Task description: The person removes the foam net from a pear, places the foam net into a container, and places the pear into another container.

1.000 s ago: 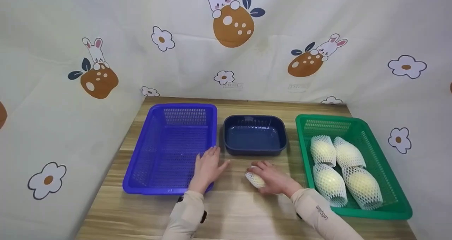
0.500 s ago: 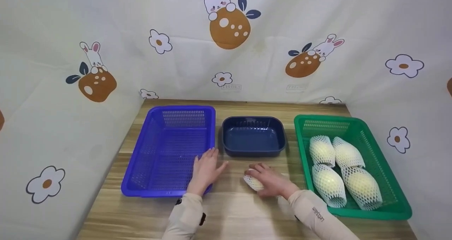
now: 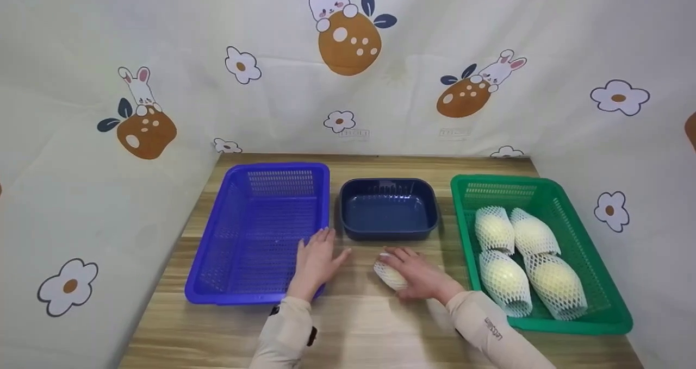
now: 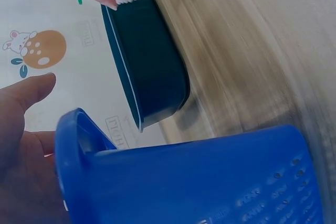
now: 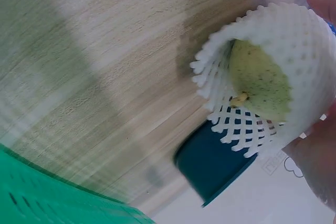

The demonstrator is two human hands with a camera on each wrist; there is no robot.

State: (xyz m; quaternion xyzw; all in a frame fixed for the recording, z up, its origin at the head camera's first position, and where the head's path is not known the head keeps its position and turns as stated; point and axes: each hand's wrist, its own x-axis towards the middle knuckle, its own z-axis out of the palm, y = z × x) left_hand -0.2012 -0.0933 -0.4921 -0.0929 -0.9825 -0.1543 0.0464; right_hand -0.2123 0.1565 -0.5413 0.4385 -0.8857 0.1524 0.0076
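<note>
Gripping netted fruit (image 5: pixel 260 80) in right hand (image 3: pixel 421 276), left hand (image 3: pixel 316 263) spread at left basket (image 3: pixel 255 298); probably early, four fruits (image 3: pixel 503 275) in right basket (image 3: pixel 565 326) pending.

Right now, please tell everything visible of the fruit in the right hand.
The fruit is yellow-green with dark specks and a brownish stem. A white foam-like net wraps it, open at the stem end. The right hand grips it in front of the dish; contact with the table is unclear.
</note>
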